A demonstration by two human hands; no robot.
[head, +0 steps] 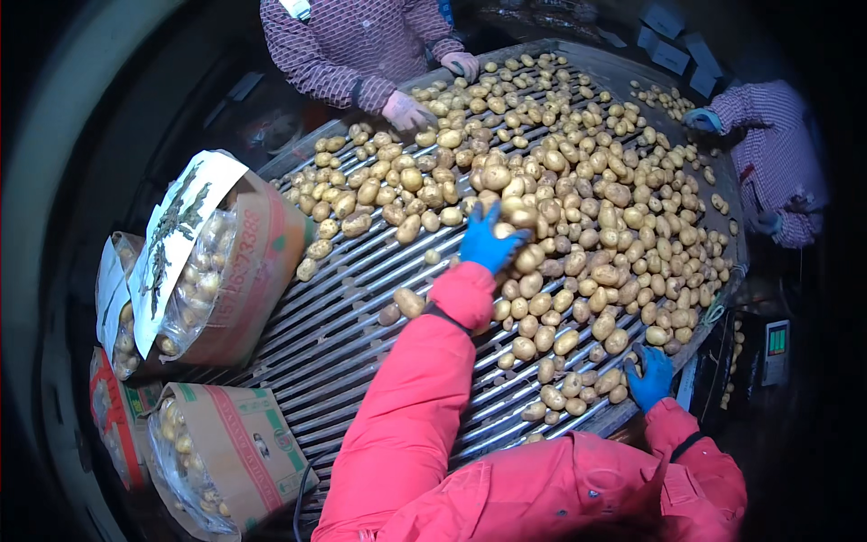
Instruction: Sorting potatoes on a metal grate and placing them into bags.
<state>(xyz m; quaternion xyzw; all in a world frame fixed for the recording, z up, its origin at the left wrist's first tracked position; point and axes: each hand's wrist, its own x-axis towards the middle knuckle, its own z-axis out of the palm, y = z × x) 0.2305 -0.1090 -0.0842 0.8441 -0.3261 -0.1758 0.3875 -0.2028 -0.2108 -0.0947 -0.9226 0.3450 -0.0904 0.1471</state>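
Observation:
Many potatoes (609,210) lie heaped over a slatted metal sorting table (325,325). My left hand (491,237), in a blue glove, reaches across to the middle of the heap, fingers spread against potatoes at its near left edge; some there look blurred. At the table's near right edge, my right hand (650,379), also blue-gloved, rests beside potatoes with its fingers apart. Two potatoes (408,303) lie on the bars beside my left forearm.
Cardboard boxes with plastic-lined potatoes stand at left, one upper (264,271) and one lower (237,454). A co-worker's gloved hands (406,112) touch the far edge; another co-worker (772,156) stands at right. A digital scale display (776,345) is at right, and white boxes (670,54) lie beyond.

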